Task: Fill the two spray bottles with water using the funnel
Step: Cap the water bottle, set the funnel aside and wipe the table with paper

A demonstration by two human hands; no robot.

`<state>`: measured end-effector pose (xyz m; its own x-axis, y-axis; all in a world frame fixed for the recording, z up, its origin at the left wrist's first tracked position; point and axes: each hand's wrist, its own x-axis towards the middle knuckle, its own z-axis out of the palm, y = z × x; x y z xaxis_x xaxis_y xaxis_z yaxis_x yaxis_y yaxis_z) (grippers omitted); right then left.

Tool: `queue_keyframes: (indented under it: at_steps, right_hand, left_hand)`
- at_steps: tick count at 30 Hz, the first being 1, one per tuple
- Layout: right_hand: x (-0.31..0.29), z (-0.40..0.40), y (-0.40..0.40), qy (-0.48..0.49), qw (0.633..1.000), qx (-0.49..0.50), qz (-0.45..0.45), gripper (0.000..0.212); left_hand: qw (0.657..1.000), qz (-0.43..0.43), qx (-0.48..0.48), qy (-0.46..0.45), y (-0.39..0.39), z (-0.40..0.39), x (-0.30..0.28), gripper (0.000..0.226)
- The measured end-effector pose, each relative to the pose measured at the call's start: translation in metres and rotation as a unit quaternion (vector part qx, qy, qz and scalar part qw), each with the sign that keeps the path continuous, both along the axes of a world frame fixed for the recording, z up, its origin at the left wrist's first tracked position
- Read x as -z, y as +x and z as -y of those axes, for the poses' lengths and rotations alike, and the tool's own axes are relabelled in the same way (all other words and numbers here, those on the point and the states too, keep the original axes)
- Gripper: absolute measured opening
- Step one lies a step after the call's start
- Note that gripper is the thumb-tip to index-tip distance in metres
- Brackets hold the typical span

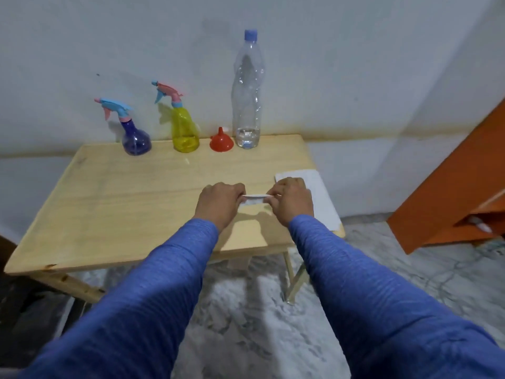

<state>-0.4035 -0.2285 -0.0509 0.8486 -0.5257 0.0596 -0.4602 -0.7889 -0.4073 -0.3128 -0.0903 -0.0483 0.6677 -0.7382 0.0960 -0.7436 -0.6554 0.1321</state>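
At the back of the wooden table [109, 203] stand a purple spray bottle [135, 138] with a blue and pink trigger head and a yellow spray bottle [184, 129] with a pink and blue head. To the right of them a red funnel [221, 142] lies mouth down, beside a tall clear water bottle [248, 91] with a blue cap and a little water at the bottom. Nearer me, my left hand [221, 202] and my right hand [291, 199] each pinch one end of a small white folded piece [254, 199], held just above the tabletop.
A white cloth or paper sheet [321, 198] lies on the table's right edge. An orange cabinet [451, 192] stands on the right. The wall is directly behind the table, and marbled floor shows below.
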Motion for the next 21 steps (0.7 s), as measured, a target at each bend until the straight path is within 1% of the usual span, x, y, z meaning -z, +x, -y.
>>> queue_keyframes:
  at_steps: [2,5,10,13,16,21]
  right_hand:
    - [-0.020,0.026,-0.012,-0.021,0.999,0.028,0.003,0.023]
    - [-0.046,0.069,-0.037,-0.050,0.996,0.079,0.011,0.024]
    - [-0.064,0.139,-0.093,-0.045,0.982,0.179,0.023,0.022]
    - [-0.053,0.181,-0.131,-0.033,0.974,0.224,0.018,0.020]
    - [-0.032,0.226,-0.166,-0.002,0.965,0.264,0.013,0.019]
    - [0.019,0.302,-0.208,0.014,0.963,0.266,-0.039,0.020]
  left_hand:
    - [0.999,0.019,0.031,-0.013,-0.004,0.033,-0.021,0.024]
    - [0.996,0.022,0.075,-0.039,-0.017,0.088,-0.046,0.024]
    - [0.986,0.002,0.157,-0.057,-0.059,0.178,-0.064,0.019]
    - [0.978,-0.016,0.198,-0.056,-0.088,0.231,-0.053,0.015]
    - [0.972,-0.036,0.226,-0.051,-0.119,0.284,-0.032,0.014]
    - [0.968,-0.100,0.227,-0.032,-0.160,0.361,0.021,0.016]
